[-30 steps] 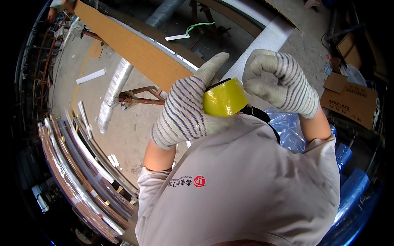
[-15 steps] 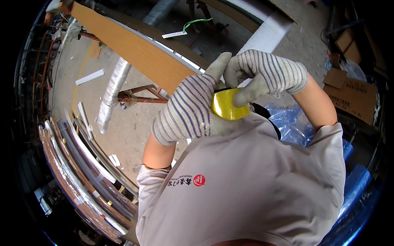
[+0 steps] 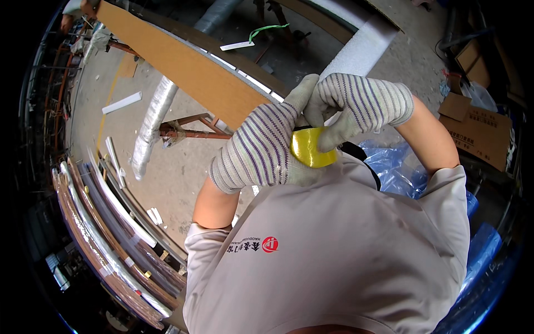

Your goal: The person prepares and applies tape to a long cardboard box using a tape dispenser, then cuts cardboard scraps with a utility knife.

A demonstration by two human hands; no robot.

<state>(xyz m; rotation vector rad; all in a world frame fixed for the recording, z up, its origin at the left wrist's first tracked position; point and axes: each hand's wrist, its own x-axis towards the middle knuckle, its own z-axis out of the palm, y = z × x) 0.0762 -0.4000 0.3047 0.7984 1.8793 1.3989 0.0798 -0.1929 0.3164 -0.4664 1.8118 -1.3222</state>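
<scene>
A shiny yellow roll of packing tape [image 3: 307,149] is held between my two hands in front of my chest. My left hand [image 3: 258,146], in a striped knit glove, wraps round the roll from the left, its thumb raised toward the far side. From the right, my right hand [image 3: 361,103], gloved alike, curls its fingers close to the left thumb and presses its thumb on the tape's yellow face. Whether those curled fingers pinch a tape end is hidden. Just beyond my hands lies a long frame edged with brown cardboard [image 3: 183,64] and white foam [image 3: 364,47].
A white strip with a green tie [image 3: 236,46] rests by the frame. Foil-wrapped supports [image 3: 153,128] and a rusty trestle [image 3: 194,133] stand at left, beside several long wrapped profiles [image 3: 105,239]. Blue film [image 3: 392,167] and a cardboard box [image 3: 478,131] sit right. Another person's hand [image 3: 67,23] shows far left.
Both hands and the tape roll have shifted slightly nearer to my body. The grip looks the same.
</scene>
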